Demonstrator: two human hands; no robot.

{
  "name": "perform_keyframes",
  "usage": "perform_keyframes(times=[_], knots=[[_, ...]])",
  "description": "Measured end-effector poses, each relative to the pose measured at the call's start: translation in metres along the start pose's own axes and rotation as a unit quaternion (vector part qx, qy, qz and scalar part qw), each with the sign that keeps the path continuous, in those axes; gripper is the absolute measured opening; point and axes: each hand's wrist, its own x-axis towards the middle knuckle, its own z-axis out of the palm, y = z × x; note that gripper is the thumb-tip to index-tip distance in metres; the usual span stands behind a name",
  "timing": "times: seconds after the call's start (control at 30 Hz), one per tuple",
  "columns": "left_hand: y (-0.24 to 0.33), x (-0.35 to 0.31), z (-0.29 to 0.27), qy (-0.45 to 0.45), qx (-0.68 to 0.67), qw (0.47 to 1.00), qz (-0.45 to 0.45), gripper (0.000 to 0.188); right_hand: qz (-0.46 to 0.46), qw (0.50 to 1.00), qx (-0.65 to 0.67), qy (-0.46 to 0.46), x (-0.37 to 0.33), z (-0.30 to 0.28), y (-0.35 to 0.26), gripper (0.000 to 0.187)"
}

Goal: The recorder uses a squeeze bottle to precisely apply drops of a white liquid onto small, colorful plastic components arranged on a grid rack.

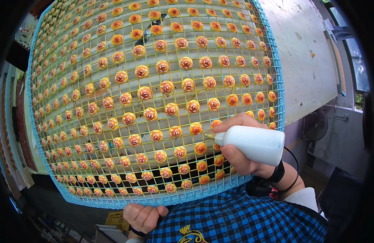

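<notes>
A white squeeze bottle lies tilted in my right hand, whose fingers and thumb close round its neck end. Its narrow yellowish nozzle points left, just below a small orange rosette-shaped piece on the mesh rack. Many rosettes toward the left, such as this one, carry white strokes; several around my right hand are plain orange and yellow. My left hand is curled into a fist against the rack's blue front rim. Whatever it may hold is hidden.
Under the rack shows a pale, ridged surface. A pale tabletop stretches off to the right. A fan stands beyond it, near a wall. Below the rack at the lower left is a yellow crate. A blue-black checked apron covers my lap.
</notes>
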Motion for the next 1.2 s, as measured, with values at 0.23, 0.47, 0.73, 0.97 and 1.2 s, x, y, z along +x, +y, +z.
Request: perform_keyframes(times=[0.23, 0.47, 0.73, 0.97, 1.2], knots=[[-0.001, 0.0002, 0.0019, 0.012, 0.0, 1.0, 0.007, 0.013, 0.031, 1.0, 0.004, 0.004, -0.0015, -0.0015, -0.0011, 0.02], [-0.0009, 0.0001, 0.001, 0.009, -0.002, 1.0, 0.004, 0.013, -0.015, 0.999, 0.016, -0.023, -0.0002, -0.0033, -0.001, 0.02], [0.0013, -0.0001, -0.0007, -0.001, -0.004, 1.0, -0.013, 0.013, -0.05, 0.998, -0.013, -0.04, 0.0025, -0.0013, -0.0015, 0.023], [-0.0001, 0.0003, 0.0005, 0.005, -0.009, 1.0, -0.006, 0.013, -0.041, 0.999, -0.016, -0.03, 0.0018, 0.0005, -0.0005, 0.024], [0.0007, 0.001, 0.0001, 0.001, -0.005, 1.0, -0.01, 0.014, -0.015, 0.999, 0.007, -0.03, 0.0011, 0.0002, -0.0017, 0.023]])
